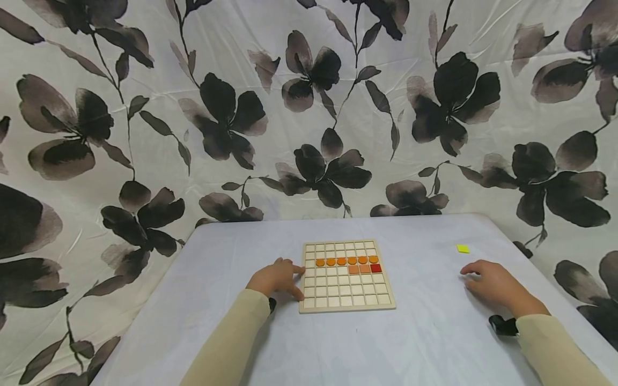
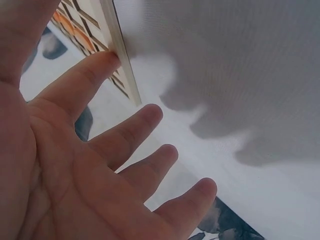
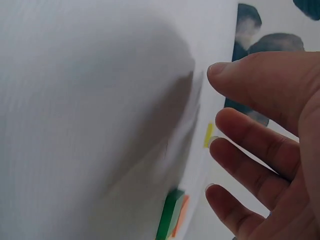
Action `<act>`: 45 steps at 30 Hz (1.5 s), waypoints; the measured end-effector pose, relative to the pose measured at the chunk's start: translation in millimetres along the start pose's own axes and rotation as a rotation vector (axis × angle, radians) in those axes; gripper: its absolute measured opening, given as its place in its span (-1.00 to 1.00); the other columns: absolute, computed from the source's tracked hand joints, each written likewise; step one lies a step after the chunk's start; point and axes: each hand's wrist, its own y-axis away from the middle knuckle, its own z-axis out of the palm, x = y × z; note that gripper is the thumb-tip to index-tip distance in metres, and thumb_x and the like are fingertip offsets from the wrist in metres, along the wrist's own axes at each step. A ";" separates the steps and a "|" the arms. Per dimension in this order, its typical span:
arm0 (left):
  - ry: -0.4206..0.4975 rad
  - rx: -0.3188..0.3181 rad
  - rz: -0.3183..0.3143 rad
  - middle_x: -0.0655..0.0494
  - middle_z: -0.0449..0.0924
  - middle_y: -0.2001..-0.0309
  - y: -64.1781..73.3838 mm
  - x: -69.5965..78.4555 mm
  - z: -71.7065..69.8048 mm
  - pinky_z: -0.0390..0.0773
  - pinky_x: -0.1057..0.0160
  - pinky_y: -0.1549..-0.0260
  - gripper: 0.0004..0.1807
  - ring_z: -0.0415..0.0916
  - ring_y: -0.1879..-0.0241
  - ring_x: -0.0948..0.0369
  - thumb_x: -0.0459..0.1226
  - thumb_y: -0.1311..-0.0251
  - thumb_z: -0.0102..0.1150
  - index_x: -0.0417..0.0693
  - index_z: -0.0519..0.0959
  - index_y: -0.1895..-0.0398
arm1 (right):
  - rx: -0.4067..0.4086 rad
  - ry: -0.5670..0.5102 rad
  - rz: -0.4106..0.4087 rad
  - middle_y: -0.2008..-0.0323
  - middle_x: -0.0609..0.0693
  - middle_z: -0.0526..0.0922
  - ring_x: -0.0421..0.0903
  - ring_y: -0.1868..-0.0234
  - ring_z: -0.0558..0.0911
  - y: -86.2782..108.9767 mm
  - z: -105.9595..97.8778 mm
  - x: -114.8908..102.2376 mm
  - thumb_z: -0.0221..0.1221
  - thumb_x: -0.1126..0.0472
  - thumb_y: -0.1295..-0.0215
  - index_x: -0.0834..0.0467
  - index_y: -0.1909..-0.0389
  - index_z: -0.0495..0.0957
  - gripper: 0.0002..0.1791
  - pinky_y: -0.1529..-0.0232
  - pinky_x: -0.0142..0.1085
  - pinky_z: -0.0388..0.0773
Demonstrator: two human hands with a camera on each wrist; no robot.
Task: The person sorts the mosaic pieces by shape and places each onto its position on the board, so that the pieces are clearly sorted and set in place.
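Note:
A wooden grid board (image 1: 347, 309) lies on the table, with a row of several orange round discs (image 1: 341, 261) across it. Below that row sit two orange square tiles (image 1: 359, 269) and one red square tile (image 1: 375, 268). My left hand (image 1: 276, 277) touches the board's left edge with its index finger and thumb; in the left wrist view the other fingers are spread. On the right, my right hand (image 1: 497, 287) hovers over the table, its fingers loosely bent around nothing. The yellow square tile (image 1: 463, 249) lies just beyond it.
White cloth covers the table (image 1: 232, 343). A flower-patterned cloth (image 1: 270, 128) hangs behind it. In the right wrist view, a green tile (image 3: 170, 215) and an orange tile (image 3: 181, 215) lie near the right hand; the head view does not show them.

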 end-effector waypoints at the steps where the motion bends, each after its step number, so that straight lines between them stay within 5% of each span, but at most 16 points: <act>1: -0.003 0.000 0.002 -0.04 0.24 -0.43 0.3 0.2 -0.4 0.25 -0.24 -0.31 -0.08 -0.03 -0.50 -0.09 0.12 0.17 0.50 0.27 0.38 -0.37 | 0.000 0.004 0.009 -0.04 0.44 0.52 0.41 -0.08 0.46 1.1 -0.4 2.3 0.22 0.28 -0.16 0.29 0.06 0.60 -0.68 -0.06 0.26 0.42; 25: -0.006 -0.003 0.005 -0.04 0.26 -0.42 1.7 2.2 -0.8 0.24 -0.22 -0.33 -0.09 -0.02 -0.50 -0.09 0.10 0.15 0.50 0.25 0.38 -0.37 | -0.042 0.091 0.085 0.01 0.51 0.49 0.44 0.01 0.46 13.2 -9.1 43.8 0.22 0.31 -0.09 0.46 0.02 0.53 -0.57 -0.02 0.29 0.42; 45: 0.010 -0.008 0.003 -0.03 0.24 -0.43 1.0 1.4 -1.1 0.24 -0.21 -0.33 -0.10 -0.01 -0.50 -0.06 0.08 0.14 0.50 0.26 0.37 -0.38 | -0.108 0.063 0.157 0.02 0.49 0.52 0.38 0.04 0.49 10.2 -16.8 39.9 0.22 0.32 -0.14 0.49 0.03 0.52 -0.60 -0.03 0.26 0.45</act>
